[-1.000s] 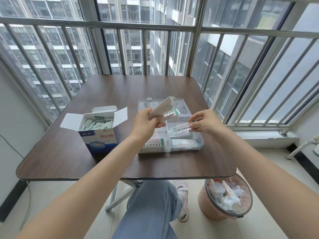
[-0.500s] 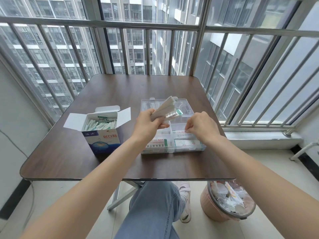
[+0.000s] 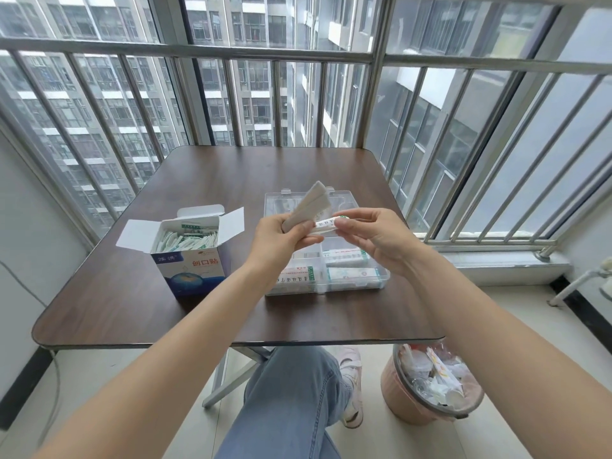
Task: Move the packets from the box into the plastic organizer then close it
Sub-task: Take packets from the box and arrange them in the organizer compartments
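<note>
Currently both hands are raised at frame centre, above the plastic organizer (image 3: pixel 354 283). Left hand (image 3: pixel 278 236) grip is closed around a fanned stack of packets (image 3: pixel 309 207), which stick up and to the right. Right hand (image 3: pixel 374 233) pinches one end of a single packet (image 3: pixel 326 224) whose other end meets the left-hand fingers; thumb and fingertips curl onto it. Organizer sits open on the counter (image 3: pixel 132 293), right of centre, clear lid (image 3: pixel 341 197) lying flat behind it, with packets already in the front compartments. Cardboard box (image 3: pixel 192 260) stands left of centre, flaps open, with more packets (image 3: pixel 185 241) inside, well apart from the organizer. Pink waste bin (image 3: pixel 427 385) sits on the floor at lower right, full of wrappers. Jeans-clad leg (image 3: pixel 291 392) shows at bottom centre.
</note>
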Available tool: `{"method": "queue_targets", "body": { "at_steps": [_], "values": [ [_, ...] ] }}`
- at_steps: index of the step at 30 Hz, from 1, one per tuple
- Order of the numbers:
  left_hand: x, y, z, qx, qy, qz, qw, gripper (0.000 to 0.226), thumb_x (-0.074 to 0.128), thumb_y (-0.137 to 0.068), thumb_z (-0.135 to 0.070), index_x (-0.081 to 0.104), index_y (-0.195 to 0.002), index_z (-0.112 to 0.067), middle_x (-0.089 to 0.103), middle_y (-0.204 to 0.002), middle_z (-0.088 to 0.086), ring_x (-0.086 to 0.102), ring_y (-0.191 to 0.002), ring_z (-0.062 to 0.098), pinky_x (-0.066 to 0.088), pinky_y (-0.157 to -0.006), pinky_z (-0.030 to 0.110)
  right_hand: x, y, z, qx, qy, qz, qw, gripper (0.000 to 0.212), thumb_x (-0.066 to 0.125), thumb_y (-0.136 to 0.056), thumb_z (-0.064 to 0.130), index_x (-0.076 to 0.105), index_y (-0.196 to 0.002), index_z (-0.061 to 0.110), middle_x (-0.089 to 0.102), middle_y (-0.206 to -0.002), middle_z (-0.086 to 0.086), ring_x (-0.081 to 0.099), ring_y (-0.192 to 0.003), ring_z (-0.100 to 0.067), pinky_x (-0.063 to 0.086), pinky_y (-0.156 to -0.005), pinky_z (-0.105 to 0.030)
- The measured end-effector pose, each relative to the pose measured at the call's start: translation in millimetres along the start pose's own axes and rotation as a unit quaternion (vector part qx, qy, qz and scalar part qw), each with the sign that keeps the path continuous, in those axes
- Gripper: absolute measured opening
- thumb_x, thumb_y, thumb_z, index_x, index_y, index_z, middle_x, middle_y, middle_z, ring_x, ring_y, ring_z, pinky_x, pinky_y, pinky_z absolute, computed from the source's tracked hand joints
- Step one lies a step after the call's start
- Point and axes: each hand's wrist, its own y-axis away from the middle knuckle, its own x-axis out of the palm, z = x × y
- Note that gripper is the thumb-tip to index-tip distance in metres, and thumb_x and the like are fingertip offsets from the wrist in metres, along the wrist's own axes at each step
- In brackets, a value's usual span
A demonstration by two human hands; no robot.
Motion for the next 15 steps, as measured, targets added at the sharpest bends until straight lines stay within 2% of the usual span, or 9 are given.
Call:
{"method": "queue_targets", "body": {
  "at_steps": [4, 6, 9, 13, 15],
  "values": [
    [2.3, 0.8, -4.4, 0.008, 0.001, -0.002, 1.0, 0.013, 0.056, -0.09, 0.003, 0.063, -0.08, -0.001, 0.069, -0.064, 0.001, 0.069, -0.059, 0.012, 0.054, -0.062, 0.014, -4.0, 3.3, 0.3, 0.049, -0.034, -0.024, 0.998, 0.017, 0.068, -0.075, -0.006, 0.067, -0.089, 0.004, 0.071, -0.076, -0.007, 0.068, -0.065, -0.012, 0.054, -0.062, -0.015],
    [3.8, 2.5, -5.9, 0.016, -0.014, -0.002, 1.0, 0.013, 0.056, -0.09, 0.004, 0.063, -0.079, 0.001, 0.068, -0.067, 0.004, 0.069, -0.058, 0.013, 0.055, -0.061, 0.014, -5.7, 5.7, -1.3, 0.069, -0.002, -0.036, 0.997, 0.019, 0.071, -0.075, 0.0, 0.066, -0.091, 0.009, 0.071, -0.07, -0.002, 0.068, -0.063, -0.009, 0.051, -0.056, -0.015],
    [4.7, 3.9, -5.1, 0.026, -0.037, -0.003, 0.999, 0.013, 0.055, -0.091, 0.004, 0.061, -0.079, 0.001, 0.064, -0.072, 0.009, 0.07, -0.059, 0.014, 0.055, -0.061, 0.014, -10.2, 8.1, -2.6, 0.082, 0.032, -0.05, 0.995, 0.02, 0.074, -0.074, 0.006, 0.065, -0.09, 0.015, 0.071, -0.07, 0.002, 0.068, -0.064, -0.006, 0.044, -0.059, -0.016],
    [0.5, -1.7, -2.5, 0.037, -0.037, -0.056, 0.997, 0.007, 0.057, -0.09, 0.002, 0.061, -0.085, 0.004, 0.066, -0.067, 0.005, 0.071, -0.064, 0.016, 0.055, -0.062, 0.016, -20.4, 7.8, 1.3, 0.05, 0.05, -0.076, 0.995, 0.015, 0.073, -0.077, 0.004, 0.066, -0.087, 0.013, 0.068, -0.073, 0.0, 0.065, -0.055, -0.006, 0.046, -0.05, -0.013],
    [-1.0, -3.9, -3.0, 0.04, -0.026, -0.066, 0.997, 0.006, 0.058, -0.09, 0.001, 0.06, -0.087, 0.005, 0.065, -0.067, 0.006, 0.071, -0.064, 0.017, 0.055, -0.062, 0.016, -25.9, 4.9, 1.8, 0.009, 0.048, -0.088, 0.995, 0.01, 0.067, -0.08, -0.002, 0.064, -0.083, 0.007, 0.065, -0.075, -0.005, 0.065, -0.056, -0.006, 0.051, -0.055, -0.011]
  ]
}}
